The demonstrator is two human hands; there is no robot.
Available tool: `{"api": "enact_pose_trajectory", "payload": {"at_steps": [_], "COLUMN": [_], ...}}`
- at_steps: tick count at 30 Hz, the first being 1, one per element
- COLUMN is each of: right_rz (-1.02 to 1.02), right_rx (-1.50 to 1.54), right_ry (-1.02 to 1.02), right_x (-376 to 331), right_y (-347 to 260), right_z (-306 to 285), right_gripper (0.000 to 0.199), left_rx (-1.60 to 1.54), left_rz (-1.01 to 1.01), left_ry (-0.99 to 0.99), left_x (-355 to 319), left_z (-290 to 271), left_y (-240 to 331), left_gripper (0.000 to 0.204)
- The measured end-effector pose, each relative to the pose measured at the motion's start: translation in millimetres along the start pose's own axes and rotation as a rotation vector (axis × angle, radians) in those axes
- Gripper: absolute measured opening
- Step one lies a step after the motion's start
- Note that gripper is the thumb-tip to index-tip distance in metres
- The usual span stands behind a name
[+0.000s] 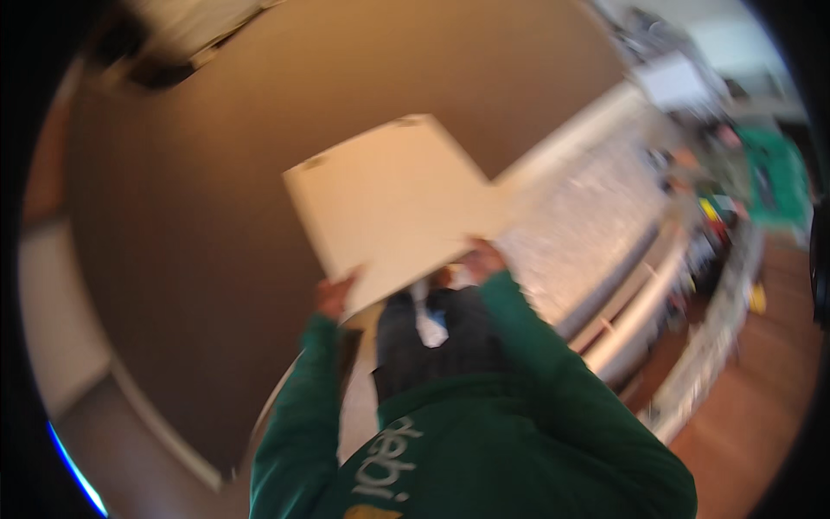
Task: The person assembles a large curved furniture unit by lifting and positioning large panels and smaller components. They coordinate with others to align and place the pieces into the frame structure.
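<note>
Left hand (335, 294) and right hand (482, 258) each grip the pale board's (393, 199) lower edge, brown wall (199, 216) behind.

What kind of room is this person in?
Hard to say, the picture is blurred. Probably a workroom or shop: both hands, left hand and right hand, hold up a pale flat board near a brown wall, a long white counter and colourful clutter.

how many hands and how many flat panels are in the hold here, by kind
hands: 2, the left hand and the right hand, each gripping the lower edge
pale flat panel: 1, held up tilted
green sleeves: 2
total: 5
</note>
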State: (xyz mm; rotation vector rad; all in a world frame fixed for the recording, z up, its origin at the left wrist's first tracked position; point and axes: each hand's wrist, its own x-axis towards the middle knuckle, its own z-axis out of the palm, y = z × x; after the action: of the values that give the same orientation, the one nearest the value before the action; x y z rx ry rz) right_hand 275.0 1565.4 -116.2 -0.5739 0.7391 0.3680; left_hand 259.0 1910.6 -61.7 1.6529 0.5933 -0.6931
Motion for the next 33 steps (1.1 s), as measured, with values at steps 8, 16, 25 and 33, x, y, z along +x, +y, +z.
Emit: {"api": "enact_pose_trajectory", "payload": {"at_steps": [8, 16, 25, 33], "right_rz": [-0.033, 0.056, 0.286, 0.270], "right_rx": [-0.169, -0.164, -0.207, -0.268], "right_ry": [0.083, 0.090, 0.250, 0.570], "right_x": [89, 133, 181, 230], "right_y": [33, 37, 62, 72], "right_z": [46, -27, -51, -50], "right_gripper": [0.027, 0.038, 0.030, 0.039], "left_rx": [0.481, 0.326, -0.082, -0.252], "left_rz": [0.020, -0.076, -0.159, -0.516], "left_ry": [0.149, 0.288, 0.749, 0.996], "left_x": [81, 147, 152, 41], "left_z": [-32, 2, 59, 103], "left_y": [-12, -80, -136, -232], "left_gripper": [0.060, 0.060, 0.049, 0.054]}}
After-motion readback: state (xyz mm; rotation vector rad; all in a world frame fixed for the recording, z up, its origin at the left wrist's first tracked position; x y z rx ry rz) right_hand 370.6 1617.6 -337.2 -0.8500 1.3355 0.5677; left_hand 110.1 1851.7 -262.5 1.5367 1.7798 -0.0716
